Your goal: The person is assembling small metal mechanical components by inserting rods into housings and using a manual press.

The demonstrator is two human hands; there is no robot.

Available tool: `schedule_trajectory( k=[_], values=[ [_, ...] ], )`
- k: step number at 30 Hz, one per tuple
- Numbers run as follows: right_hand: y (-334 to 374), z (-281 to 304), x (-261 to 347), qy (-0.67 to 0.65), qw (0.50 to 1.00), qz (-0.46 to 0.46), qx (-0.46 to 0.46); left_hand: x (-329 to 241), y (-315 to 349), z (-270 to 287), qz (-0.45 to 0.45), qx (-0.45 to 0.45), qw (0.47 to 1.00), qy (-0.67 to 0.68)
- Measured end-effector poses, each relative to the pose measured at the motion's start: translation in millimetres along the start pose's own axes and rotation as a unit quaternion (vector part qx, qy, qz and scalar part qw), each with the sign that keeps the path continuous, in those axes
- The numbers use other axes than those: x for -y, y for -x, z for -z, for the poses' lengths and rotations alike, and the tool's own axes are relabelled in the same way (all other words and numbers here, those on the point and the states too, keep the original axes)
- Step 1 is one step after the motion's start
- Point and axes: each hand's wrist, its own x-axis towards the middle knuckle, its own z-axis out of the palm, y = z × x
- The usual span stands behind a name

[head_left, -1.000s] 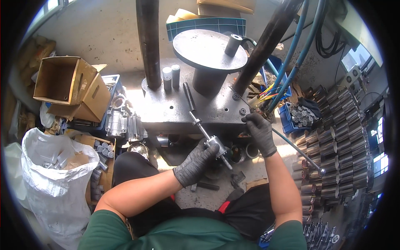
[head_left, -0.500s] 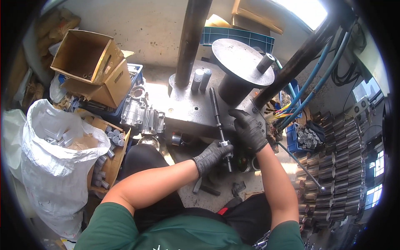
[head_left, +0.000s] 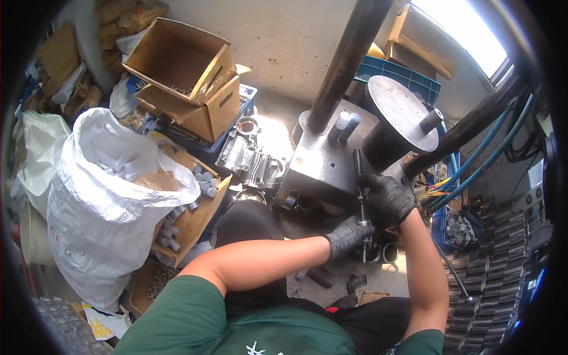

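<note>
A long, thin metal rod [head_left: 358, 164] with a thicker dark upper part stands slanted in front of the press-like machine block. My left hand [head_left: 346, 238], in a dark grey glove, is closed around its lower part, next to a shiny metal collar [head_left: 365, 223]. The rod's lower tip sticks out below that hand. My gloved right hand [head_left: 389, 198] is higher up, fingers bent with their tips against the rod's middle. Behind the rod, a dark round-topped spool [head_left: 395, 112] stands on the steel block [head_left: 322, 163], beside two short grey cylinders [head_left: 344, 125].
Dark columns [head_left: 349, 65] rise from the block. At left are a white woven sack [head_left: 112, 225], stacked cardboard boxes [head_left: 219, 112], a carton of grey cylinders [head_left: 201, 231] and a metal casting [head_left: 245, 157]. Stacked metal parts [head_left: 497, 260] and blue hoses [head_left: 473, 171] are at right.
The view has swung left, so the scene sits further right. My right hand has come in from beside the rod and its fingers have bent against it. My left hand keeps its hold.
</note>
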Motion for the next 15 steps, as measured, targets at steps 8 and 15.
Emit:
schedule_trajectory(
  k=[8,15],
  values=[
    [54.9,19.0,-103.4,0.105,0.962,-0.16,-0.196,35.9,-35.6,1.1,-0.018,-0.03,0.997,-0.069],
    [84.9,15.6,-110.9,0.076,0.958,-0.265,-0.083,37.0,-27.1,13.5,0.005,-0.004,0.998,-0.06]
  ],
)
